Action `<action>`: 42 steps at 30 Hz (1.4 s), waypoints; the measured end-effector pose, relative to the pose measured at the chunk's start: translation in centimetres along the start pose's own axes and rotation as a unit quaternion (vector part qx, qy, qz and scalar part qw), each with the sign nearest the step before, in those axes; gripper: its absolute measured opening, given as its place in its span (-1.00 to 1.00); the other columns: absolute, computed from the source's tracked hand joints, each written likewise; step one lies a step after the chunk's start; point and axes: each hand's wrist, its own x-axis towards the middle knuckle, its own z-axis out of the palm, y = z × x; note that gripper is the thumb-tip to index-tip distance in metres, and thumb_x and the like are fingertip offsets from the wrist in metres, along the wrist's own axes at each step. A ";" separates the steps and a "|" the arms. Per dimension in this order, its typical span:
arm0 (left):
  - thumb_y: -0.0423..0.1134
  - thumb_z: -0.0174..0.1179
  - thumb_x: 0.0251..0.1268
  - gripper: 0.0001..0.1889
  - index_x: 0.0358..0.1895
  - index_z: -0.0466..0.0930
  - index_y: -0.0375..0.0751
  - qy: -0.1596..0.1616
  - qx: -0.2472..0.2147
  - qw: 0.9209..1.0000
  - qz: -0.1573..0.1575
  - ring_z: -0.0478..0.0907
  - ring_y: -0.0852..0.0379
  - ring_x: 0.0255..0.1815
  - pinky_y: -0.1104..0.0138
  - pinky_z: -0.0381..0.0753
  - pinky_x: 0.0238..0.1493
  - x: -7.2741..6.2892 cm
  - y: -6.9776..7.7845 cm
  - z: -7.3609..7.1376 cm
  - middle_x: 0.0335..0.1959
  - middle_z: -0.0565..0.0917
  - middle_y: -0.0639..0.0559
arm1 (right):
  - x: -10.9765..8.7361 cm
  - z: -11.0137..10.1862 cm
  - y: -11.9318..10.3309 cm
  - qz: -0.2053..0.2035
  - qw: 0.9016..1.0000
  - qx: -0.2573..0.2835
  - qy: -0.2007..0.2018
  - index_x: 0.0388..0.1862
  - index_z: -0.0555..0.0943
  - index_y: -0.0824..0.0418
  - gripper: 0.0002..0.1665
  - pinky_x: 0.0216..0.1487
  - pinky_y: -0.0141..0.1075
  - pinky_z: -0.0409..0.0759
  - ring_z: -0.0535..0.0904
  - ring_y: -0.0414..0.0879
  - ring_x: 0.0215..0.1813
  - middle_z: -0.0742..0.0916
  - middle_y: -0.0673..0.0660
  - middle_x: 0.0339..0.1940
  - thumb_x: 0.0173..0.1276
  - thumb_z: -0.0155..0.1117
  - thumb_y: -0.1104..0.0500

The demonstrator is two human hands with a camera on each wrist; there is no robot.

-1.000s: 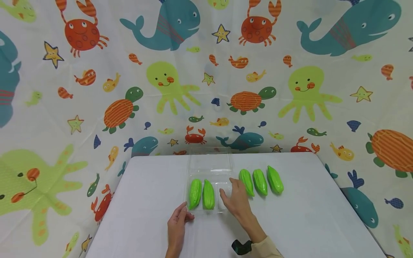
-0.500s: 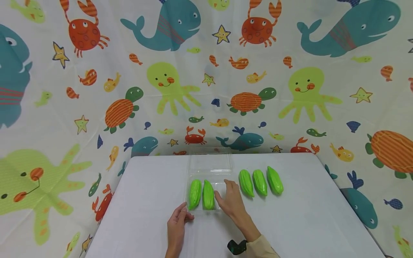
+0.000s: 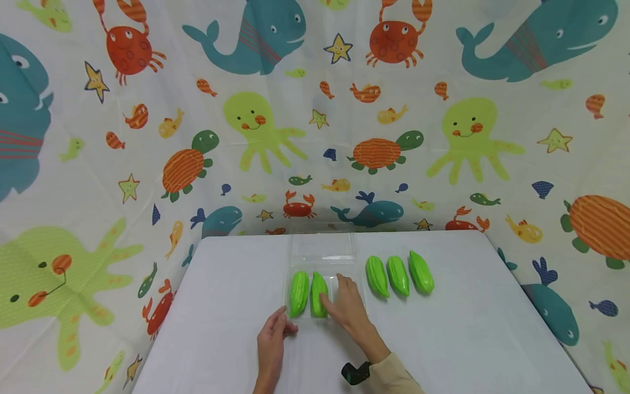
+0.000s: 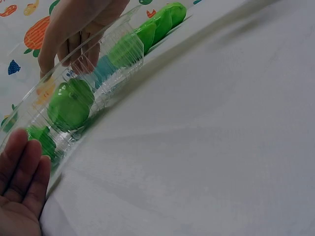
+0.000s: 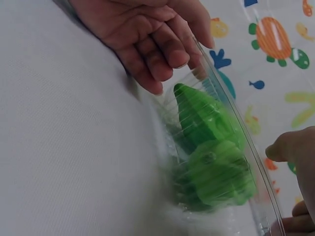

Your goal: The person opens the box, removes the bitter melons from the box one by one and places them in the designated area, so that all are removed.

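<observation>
A clear plastic clamshell box [image 3: 322, 267] lies with its lid raised at the back in the head view. Two green ribbed vegetables like bitter melons fill its left and middle compartments, the left melon [image 3: 299, 294] and the middle melon [image 3: 319, 298]. My left hand [image 3: 270, 336] rests at the box's near left corner, its fingers [image 4: 37, 172] extended along the outer wall. Above the right compartment, my right hand [image 3: 350, 306] reaches over the rim with nothing in its grasp. Its thumb overlaps the middle melon, and the fingers arch downward.
Three more green melons [image 3: 398, 276] lie in a row on the white table [image 3: 472, 317], right of the box. A black wrist camera [image 3: 355, 374] is strapped at my right sleeve. Behind the table hangs a cloth [image 3: 339, 120] printed with sea animals.
My right hand has shifted left, bringing its thumb from beside the right compartment to the middle melon. My left hand stays at the box corner.
</observation>
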 end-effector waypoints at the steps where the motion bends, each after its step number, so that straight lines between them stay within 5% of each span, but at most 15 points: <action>1: -0.07 0.02 0.57 -0.58 0.30 0.50 -0.23 0.000 0.005 1.000 -0.002 0.73 0.16 -0.29 0.47 0.71 -0.14 0.0 0.0 0.0 -0.37 0.73 -0.07 | 0.0 0.1 -0.1 0.002 1.000 0.003 -0.002 0.26 0.45 0.54 -0.17 0.22 0.05 0.61 0.58 0.29 0.20 0.63 0.44 0.13 0.24 0.39 -0.05; 8: -0.05 0.02 0.57 -0.57 0.31 0.50 -0.20 -0.002 0.009 1.000 -0.007 0.73 0.17 -0.28 0.47 0.71 -0.13 0.0 0.0 -0.1 -0.35 0.73 -0.07 | 0.2 1.1 -0.6 -0.015 1.000 0.010 0.016 0.19 0.46 0.58 -0.15 0.13 0.09 0.63 0.60 0.32 0.11 0.64 0.46 0.05 0.14 0.43 -0.03; 19: -0.09 0.05 0.56 -0.57 0.28 0.50 -0.31 -0.001 -0.013 1.000 0.008 0.72 0.15 -0.31 0.45 0.73 -0.15 -0.1 -0.3 -0.4 -0.42 0.72 -0.05 | 0.2 2.1 -1.4 0.016 0.998 -0.020 -0.050 0.27 0.43 0.56 -0.04 0.16 0.01 0.65 0.62 0.23 0.13 0.64 0.43 0.11 0.16 0.44 -0.15; 31: -0.10 0.03 0.57 -0.59 0.29 0.50 -0.28 -0.005 -0.015 1.000 0.005 0.72 0.17 -0.31 0.44 0.73 -0.14 0.0 -0.5 -0.2 -0.40 0.73 -0.07 | 0.3 2.3 -1.5 0.002 0.998 -0.026 -0.062 0.11 0.51 0.51 -0.20 -0.36 -0.27 0.52 0.46 -0.13 -0.33 0.64 0.18 -0.26 0.12 0.42 -0.10; 42: -0.08 0.03 0.58 -0.56 0.32 0.47 -0.28 -0.011 -0.013 1.000 0.001 0.73 0.14 -0.28 0.47 0.71 -0.12 -0.2 0.0 -0.2 -0.40 0.73 -0.02 | 0.2 2.2 -1.6 0.000 0.997 -0.027 -0.069 0.03 0.52 0.47 -0.29 -0.42 -0.34 0.47 0.41 -0.17 -0.38 0.61 0.15 -0.29 0.12 0.45 -0.06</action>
